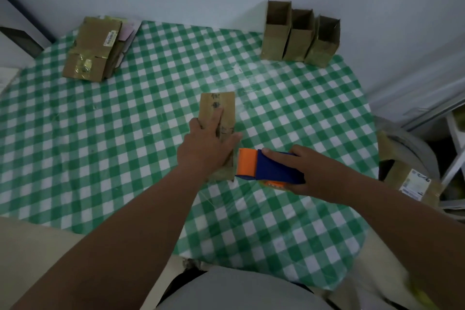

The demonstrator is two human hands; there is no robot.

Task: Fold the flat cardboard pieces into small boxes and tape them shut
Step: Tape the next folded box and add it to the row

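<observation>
A small brown cardboard box (221, 106) lies on its side in the middle of the table. My left hand (205, 143) presses down on it, index finger stretched along its top and thumb against its right side. My right hand (314, 171) grips a blue and orange tape dispenser (266, 168), index finger laid along its top. The dispenser's orange front sits at the box's near right corner. A stack of flat cardboard pieces (94, 49) lies at the far left. Three folded boxes (299, 35) stand upright with open tops at the far right.
A green and white checked cloth covers the table (125, 133). A pale wall runs behind it. To the right, past the table edge, a cardboard carton with a white label (412, 184) and grey material sit low down. A dark-edged object stands at the far left.
</observation>
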